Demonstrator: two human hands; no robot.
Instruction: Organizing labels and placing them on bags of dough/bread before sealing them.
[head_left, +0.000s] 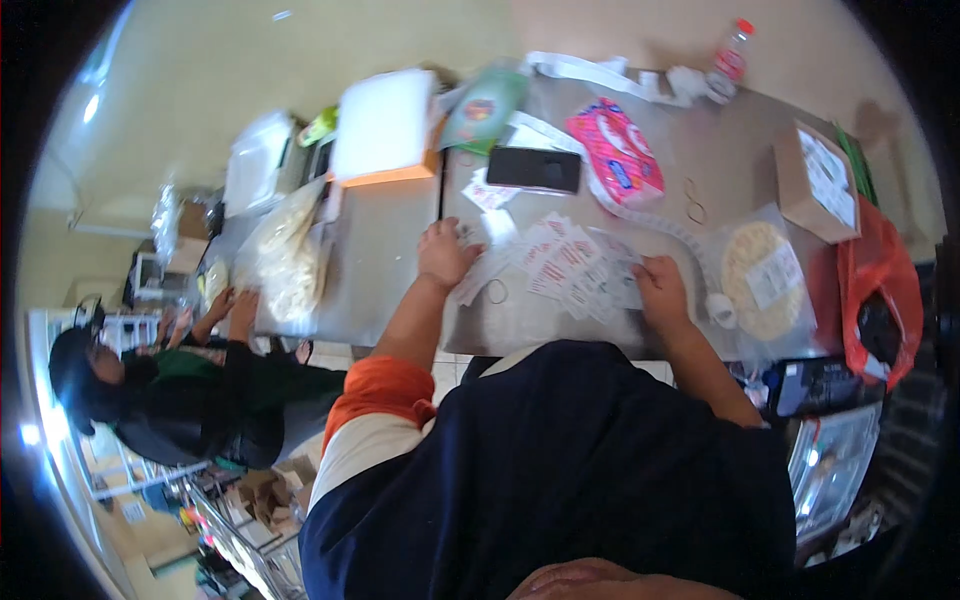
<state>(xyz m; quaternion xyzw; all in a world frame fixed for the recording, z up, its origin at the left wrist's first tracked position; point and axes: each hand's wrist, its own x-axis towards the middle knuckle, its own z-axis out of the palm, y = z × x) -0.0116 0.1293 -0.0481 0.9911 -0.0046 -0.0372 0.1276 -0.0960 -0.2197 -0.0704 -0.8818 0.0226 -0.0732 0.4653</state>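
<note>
On the steel table before me lies a spread pile of small printed packets or slips (566, 262). My left hand (446, 255) rests with fingers apart at the pile's left edge, over some clear, pale packets (480, 271). At the pile's right edge my right hand (660, 285) touches a clear packet with thumb and fingers; whether it grips it is not plain. A thin rubber band (496, 291) lies between the left hand and the pile. Just beyond the pile is a dark smartphone (534, 170), with a pink plastic package (619, 154) to its right.
A bagged round flat food (761, 277), a cardboard box (814, 180) and a red plastic bag (877, 277) are at the right. A bottle (730, 61) stands at the back. A white-topped box (386, 127) and bagged pale food (289, 262) are left, near a co-worker (202, 397).
</note>
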